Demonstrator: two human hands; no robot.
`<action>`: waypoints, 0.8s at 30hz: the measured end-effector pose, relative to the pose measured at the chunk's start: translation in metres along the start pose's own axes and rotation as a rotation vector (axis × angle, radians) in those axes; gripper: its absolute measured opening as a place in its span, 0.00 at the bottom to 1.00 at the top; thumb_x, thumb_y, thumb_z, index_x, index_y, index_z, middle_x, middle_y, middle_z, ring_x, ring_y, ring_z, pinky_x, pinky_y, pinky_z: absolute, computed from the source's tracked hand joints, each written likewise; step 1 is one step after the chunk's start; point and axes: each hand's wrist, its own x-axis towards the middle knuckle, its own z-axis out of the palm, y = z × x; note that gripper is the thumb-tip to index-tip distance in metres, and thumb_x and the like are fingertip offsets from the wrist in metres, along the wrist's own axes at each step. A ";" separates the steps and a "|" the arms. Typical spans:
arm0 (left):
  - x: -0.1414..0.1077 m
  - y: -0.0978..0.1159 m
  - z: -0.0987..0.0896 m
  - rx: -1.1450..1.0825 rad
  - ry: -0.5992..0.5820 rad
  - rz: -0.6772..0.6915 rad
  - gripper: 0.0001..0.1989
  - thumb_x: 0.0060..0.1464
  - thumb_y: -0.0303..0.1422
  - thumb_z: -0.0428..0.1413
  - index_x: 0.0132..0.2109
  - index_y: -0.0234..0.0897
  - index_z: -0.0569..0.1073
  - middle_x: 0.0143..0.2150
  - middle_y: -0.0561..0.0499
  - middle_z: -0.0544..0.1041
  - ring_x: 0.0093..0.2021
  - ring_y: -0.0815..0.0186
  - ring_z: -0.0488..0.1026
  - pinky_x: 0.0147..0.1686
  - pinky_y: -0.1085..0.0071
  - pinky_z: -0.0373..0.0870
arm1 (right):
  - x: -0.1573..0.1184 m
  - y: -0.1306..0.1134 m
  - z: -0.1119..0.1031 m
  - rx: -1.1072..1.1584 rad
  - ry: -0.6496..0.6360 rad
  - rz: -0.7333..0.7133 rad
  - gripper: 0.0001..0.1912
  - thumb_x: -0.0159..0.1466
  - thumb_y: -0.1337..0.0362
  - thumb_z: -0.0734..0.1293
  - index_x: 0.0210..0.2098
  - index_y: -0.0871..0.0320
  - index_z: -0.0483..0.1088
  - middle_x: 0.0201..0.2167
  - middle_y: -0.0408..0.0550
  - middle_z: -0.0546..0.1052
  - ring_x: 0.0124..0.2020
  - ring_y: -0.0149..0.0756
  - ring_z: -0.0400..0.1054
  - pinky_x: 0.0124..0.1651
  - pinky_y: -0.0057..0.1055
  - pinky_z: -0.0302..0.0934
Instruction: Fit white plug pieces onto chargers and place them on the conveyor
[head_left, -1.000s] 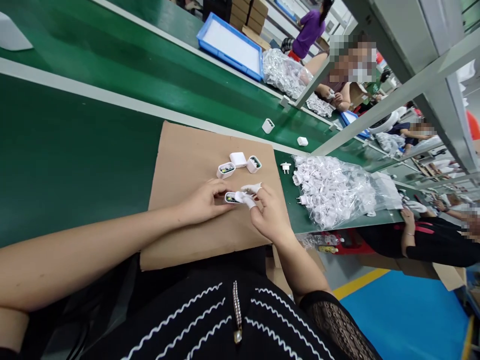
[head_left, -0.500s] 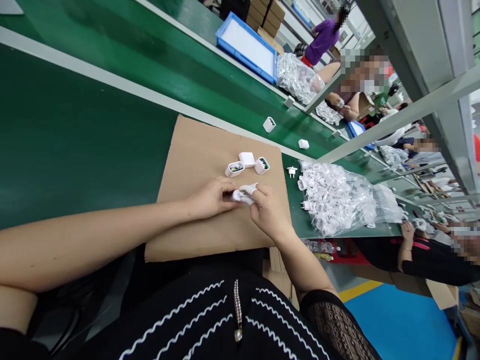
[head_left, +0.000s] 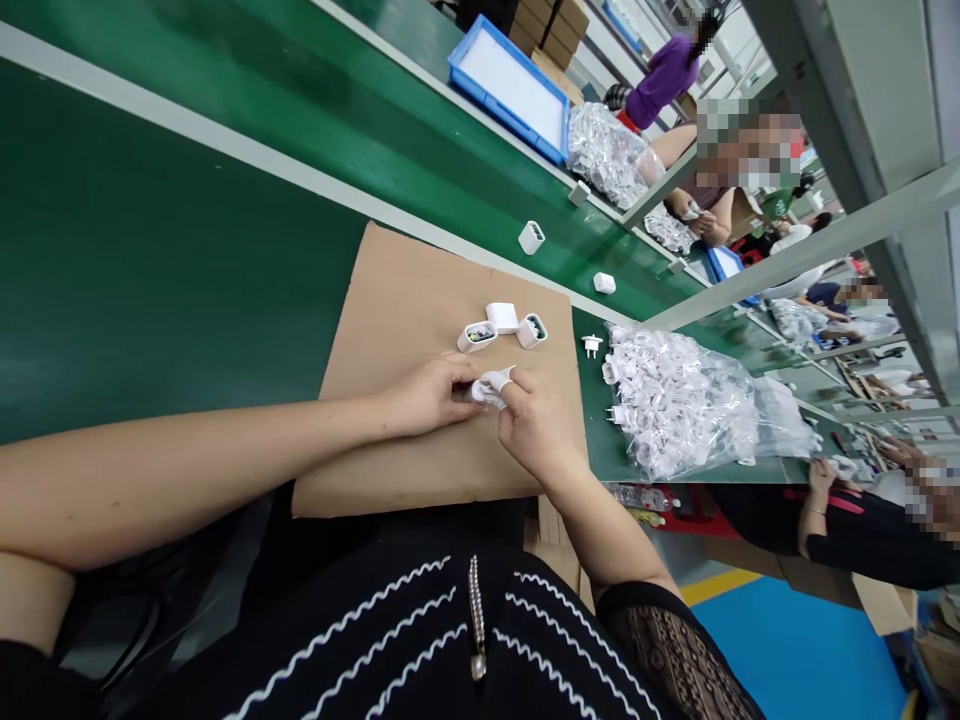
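Over the sheet of brown cardboard (head_left: 420, 300), my left hand (head_left: 435, 395) pinches a small white charger part (head_left: 480, 392) between thumb and fingers. My right hand (head_left: 538, 420) closes on the same part from the other side, with white finger cots on its thumb and index finger. Fingers cover much of the part. Just beyond my hands sit three white charger housings: an open one (head_left: 477, 336) with electronics inside, one lying on its side (head_left: 502, 317), and another open one (head_left: 532, 330).
To the right, a clear bag (head_left: 675, 400) spills white plug parts, with a loose plug piece (head_left: 592, 345) beside it. Two housings (head_left: 531, 238) lie on the green belt (head_left: 450, 170) beyond a pale rail. A blue tray (head_left: 510, 85) and co-workers line the far side.
Both hands keep hold of the charger part, almost in place. My view has shifted slightly. The housings on the belt have slid a little left relative to the cardboard.
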 end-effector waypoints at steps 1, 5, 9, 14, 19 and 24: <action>0.000 -0.001 0.000 0.004 0.006 0.000 0.11 0.59 0.41 0.63 0.35 0.38 0.76 0.35 0.49 0.77 0.38 0.59 0.73 0.41 0.62 0.68 | 0.001 0.000 0.000 -0.003 -0.003 0.006 0.14 0.61 0.78 0.62 0.38 0.56 0.75 0.38 0.53 0.74 0.40 0.44 0.66 0.43 0.38 0.63; 0.001 -0.002 0.003 0.018 0.025 -0.012 0.12 0.57 0.43 0.65 0.35 0.39 0.77 0.34 0.49 0.78 0.37 0.58 0.74 0.41 0.61 0.70 | 0.001 -0.002 0.002 0.053 0.016 0.098 0.14 0.59 0.78 0.64 0.37 0.56 0.76 0.40 0.52 0.76 0.41 0.43 0.68 0.43 0.36 0.64; -0.001 0.006 0.003 0.008 0.027 -0.031 0.15 0.59 0.47 0.63 0.43 0.41 0.82 0.43 0.47 0.83 0.46 0.54 0.77 0.50 0.56 0.73 | -0.008 0.003 0.009 0.383 0.092 0.219 0.18 0.62 0.72 0.67 0.50 0.52 0.77 0.43 0.49 0.79 0.45 0.43 0.72 0.52 0.40 0.68; -0.002 0.037 -0.014 0.019 -0.047 -0.064 0.16 0.55 0.48 0.66 0.41 0.41 0.83 0.41 0.47 0.83 0.40 0.56 0.78 0.40 0.61 0.76 | -0.014 0.068 0.013 0.681 0.372 0.374 0.31 0.68 0.57 0.68 0.70 0.48 0.63 0.59 0.52 0.75 0.53 0.42 0.73 0.62 0.43 0.66; 0.040 0.039 -0.054 0.132 0.299 -0.151 0.18 0.51 0.46 0.70 0.45 0.41 0.83 0.48 0.49 0.82 0.46 0.57 0.77 0.46 0.62 0.73 | -0.004 0.149 0.021 0.131 0.355 0.681 0.28 0.68 0.64 0.64 0.66 0.62 0.68 0.67 0.68 0.68 0.70 0.59 0.57 0.71 0.60 0.51; 0.120 -0.021 -0.113 0.272 0.534 -0.355 0.25 0.54 0.38 0.69 0.56 0.31 0.79 0.47 0.52 0.82 0.42 0.68 0.71 0.46 0.70 0.67 | 0.002 0.166 0.036 0.022 0.328 0.722 0.26 0.67 0.69 0.61 0.64 0.66 0.68 0.65 0.72 0.66 0.67 0.58 0.62 0.68 0.56 0.57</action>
